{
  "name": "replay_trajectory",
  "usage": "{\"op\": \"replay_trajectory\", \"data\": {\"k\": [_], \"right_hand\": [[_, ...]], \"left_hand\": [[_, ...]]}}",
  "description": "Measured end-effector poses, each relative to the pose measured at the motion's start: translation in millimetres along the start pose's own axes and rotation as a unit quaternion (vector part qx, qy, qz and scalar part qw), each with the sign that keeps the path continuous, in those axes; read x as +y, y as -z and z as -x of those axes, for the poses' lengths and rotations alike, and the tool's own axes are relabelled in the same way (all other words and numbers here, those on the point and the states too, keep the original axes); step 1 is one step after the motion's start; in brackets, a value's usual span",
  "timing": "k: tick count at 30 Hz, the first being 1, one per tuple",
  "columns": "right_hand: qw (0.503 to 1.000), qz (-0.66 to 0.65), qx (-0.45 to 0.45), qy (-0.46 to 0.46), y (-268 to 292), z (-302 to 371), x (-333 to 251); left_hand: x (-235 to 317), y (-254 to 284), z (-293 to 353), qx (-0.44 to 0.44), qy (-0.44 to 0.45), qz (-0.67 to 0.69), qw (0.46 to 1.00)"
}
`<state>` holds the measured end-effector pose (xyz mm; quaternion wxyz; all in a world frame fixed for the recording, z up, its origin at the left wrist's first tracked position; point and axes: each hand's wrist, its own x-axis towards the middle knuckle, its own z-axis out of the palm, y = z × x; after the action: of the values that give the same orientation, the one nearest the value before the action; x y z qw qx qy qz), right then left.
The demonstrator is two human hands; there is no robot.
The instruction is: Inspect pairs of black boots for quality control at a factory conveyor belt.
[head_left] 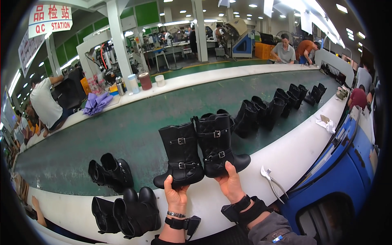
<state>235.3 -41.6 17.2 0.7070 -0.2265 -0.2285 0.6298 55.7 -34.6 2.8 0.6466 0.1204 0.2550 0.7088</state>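
Note:
My left hand (177, 197) is closed under the foot of a black boot (178, 151), its thumb on the near side. A matching boot (215, 141) rests upright in my right hand (231, 184), the thumb pressed against its lower part. Both boots stand side by side with their shafts touching; the left toe points left and the right toe points right. Each has a quilted shaft and two buckled straps. Below them lies the white ledge (179, 224) of the line. The fingers beneath the boots are partly hidden.
A green conveyor (139, 122) carries several black boots (247, 118) at right and a pair (111, 171) at left. Another pair (136, 212) lies on the near ledge. Pliers (271, 181) lie right of my hands, beside a blue machine (335, 179). Co-workers stand along the line.

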Motion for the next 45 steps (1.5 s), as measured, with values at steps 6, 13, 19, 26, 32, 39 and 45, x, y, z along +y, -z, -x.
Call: {"op": "replay_trajectory", "data": {"k": [6, 13, 19, 26, 32, 39, 45], "right_hand": [[1.0, 0.009, 0.017, -0.004, 0.7, -0.1, 1.1], [1.0, -0.013, -0.021, -0.002, -1.9, -0.2, 0.0], [0.999, -0.032, -0.009, -0.011, -0.7, -1.1, -0.5], [0.998, -0.046, 0.023, -0.02, -1.5, 0.0, -0.8], [0.998, -0.044, 0.028, -0.021, 0.8, -1.1, 0.2], [0.999, -0.044, 0.022, -0.023, 1.0, 0.1, 0.2], [0.998, -0.04, 0.032, -0.023, 1.6, -0.2, 0.7]], "left_hand": [[-0.1, -2.2, 0.8, -0.007, -0.007, 0.006, 1.0], [-0.2, -4.3, 3.0, -0.029, 0.012, 0.031, 0.999], [-5.3, -3.7, 1.1, 0.01, 0.028, 0.052, 0.998], [-6.8, -2.2, 0.3, 0.024, 0.043, 0.071, 0.996], [-8.2, -1.9, -0.4, 0.026, 0.037, 0.067, 0.997], [-8.6, -1.1, -1.0, 0.017, 0.041, 0.081, 0.996], [-8.4, -1.2, -1.0, 0.021, 0.041, 0.076, 0.996]]}}
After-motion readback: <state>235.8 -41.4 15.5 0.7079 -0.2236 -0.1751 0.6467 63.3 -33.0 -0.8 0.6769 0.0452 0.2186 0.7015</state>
